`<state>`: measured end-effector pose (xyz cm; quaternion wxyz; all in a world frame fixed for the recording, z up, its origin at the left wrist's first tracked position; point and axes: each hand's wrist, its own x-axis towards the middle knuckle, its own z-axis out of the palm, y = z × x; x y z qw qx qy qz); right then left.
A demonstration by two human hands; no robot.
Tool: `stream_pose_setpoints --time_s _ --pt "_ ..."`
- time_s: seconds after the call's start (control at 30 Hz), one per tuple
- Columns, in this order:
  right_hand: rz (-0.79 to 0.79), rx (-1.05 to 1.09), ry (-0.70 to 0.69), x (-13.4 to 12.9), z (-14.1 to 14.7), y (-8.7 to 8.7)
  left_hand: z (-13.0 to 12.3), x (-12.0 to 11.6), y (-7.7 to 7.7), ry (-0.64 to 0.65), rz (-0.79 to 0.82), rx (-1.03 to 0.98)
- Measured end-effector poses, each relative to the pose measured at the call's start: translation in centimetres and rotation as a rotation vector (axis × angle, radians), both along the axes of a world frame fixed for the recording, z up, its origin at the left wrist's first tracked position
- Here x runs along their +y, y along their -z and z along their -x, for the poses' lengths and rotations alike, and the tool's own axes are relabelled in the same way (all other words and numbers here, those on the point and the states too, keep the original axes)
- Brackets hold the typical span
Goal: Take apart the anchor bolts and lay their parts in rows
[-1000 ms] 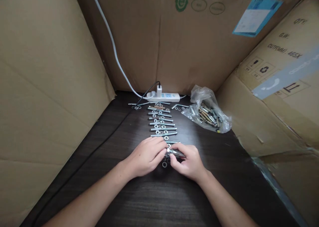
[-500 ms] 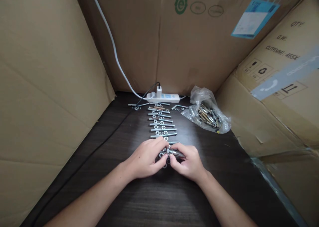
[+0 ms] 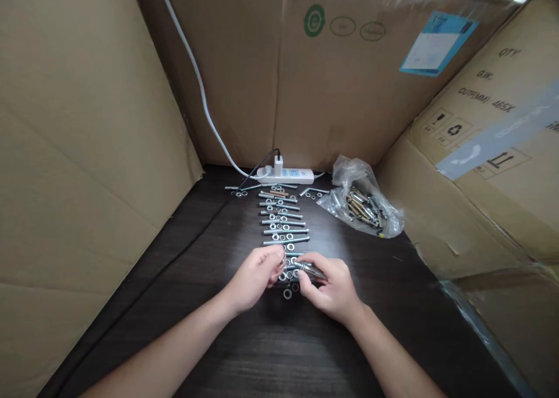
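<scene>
Several metal bolts (image 3: 286, 240) lie in rows on the dark table (image 3: 279, 351), with nuts and washers (image 3: 290, 247) among them. At the near end of the rows, my right hand (image 3: 334, 284) is closed around a metal bolt (image 3: 311, 269), its tip pointing left. Just left of it, my left hand (image 3: 257, 275) is closed, fingertips pinched on a small metal piece, probably a nut, mostly hidden by the fingers. A loose washer (image 3: 287, 294) lies just below the hands.
Behind the rows sits a white power strip (image 3: 301, 176) with a plug and cables. A clear plastic bag (image 3: 371, 208) of metal fasteners lies at the back right. Cardboard boxes (image 3: 236, 66) stand at the left, back and right. A black cable (image 3: 174, 255) crosses the left side.
My left hand has drawn back a little from the bolt in my right hand, its fingers now curled; the nut at the bolt's end no longer shows there. The view has tilted slightly.
</scene>
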<state>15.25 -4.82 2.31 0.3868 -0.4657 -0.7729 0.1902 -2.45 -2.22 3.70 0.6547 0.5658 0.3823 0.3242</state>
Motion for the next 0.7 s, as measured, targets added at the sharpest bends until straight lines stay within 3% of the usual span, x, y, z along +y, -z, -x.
stream_pose_setpoints --time_s 0.1,0.2,0.7 --pt "0.006 0.016 -0.021 0.0 0.0 0.2 -0.4 -0.3 -0.1 0.051 0.395 -0.184" --pt "0.003 0.007 -0.038 0.0 0.0 0.3 -0.6 -0.6 0.2 0.095 0.566 -0.277" --pt "0.000 -0.016 -0.070 0.2 -0.1 0.5 -0.6 -0.6 1.0 0.121 0.623 -0.328"
